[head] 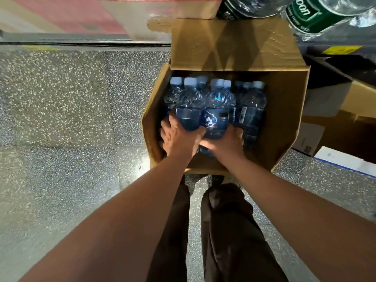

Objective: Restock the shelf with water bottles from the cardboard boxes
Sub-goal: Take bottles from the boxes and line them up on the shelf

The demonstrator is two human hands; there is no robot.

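Bottles (246,110) with white caps and blue labels stand upright, packed close together, in an open box (284,123) on the floor (61,119), just beyond the person's feet. They fill the left and middle of the box, while its right part shows bare cardboard. The far flap (234,45) stands open and leans away, and the left wall bulges outward. Both bare arms reach down into the near side of the box. The left hand (178,138) grips the left bottle (189,117) low on its label, with its fingers (164,129) curled round the bottle's left side and the thumb on its right. The right hand (226,143) grips the second bottle (215,121), just right of the first, with the thumb lying leftward across its lower part and the fingers curled round its right side. The two thumbs lie very close together; whether they touch I cannot tell. The hands hide both bottles' bases, so I cannot tell if either is raised. Dark trousers (223,231) fill the near middle. At the far right edge, large green-labelled bottles (305,15) lie tilted and blurred. More cartons (350,119) sit right of the box, and a pale carton with pink print (162,9) lies beyond the flap. The floor is speckled grey.
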